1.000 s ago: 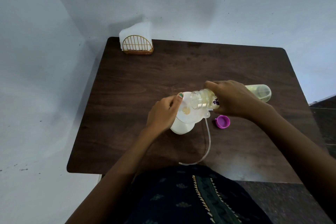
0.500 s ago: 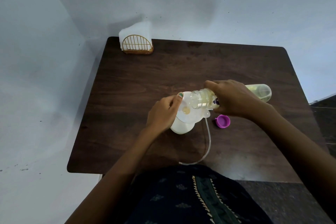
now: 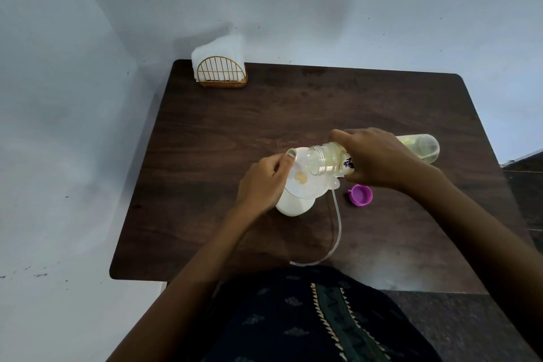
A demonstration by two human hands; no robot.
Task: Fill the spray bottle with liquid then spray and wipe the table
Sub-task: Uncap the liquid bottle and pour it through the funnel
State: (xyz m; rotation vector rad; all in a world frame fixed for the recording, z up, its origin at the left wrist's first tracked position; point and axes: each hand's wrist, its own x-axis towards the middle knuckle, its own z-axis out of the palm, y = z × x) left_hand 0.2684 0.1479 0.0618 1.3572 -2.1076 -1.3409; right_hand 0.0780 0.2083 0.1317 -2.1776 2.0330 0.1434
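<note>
A white spray bottle [image 3: 292, 205] stands on the dark wooden table [image 3: 293, 114] with a white funnel [image 3: 305, 182] set in its neck. My left hand [image 3: 264, 182] grips the funnel's rim and the bottle's top. My right hand [image 3: 379, 159] holds a clear bottle of yellowish liquid [image 3: 326, 160] tipped on its side, its open mouth over the funnel. A small pool of liquid sits in the funnel's centre. The spray head is mostly hidden under my right hand; its clear tube [image 3: 338, 226] trails toward the table's near edge.
A purple cap [image 3: 361, 195] lies on the table right of the spray bottle. A gold wire napkin holder [image 3: 221, 72] with white napkins stands at the far left corner. Walls border the table at the back and left.
</note>
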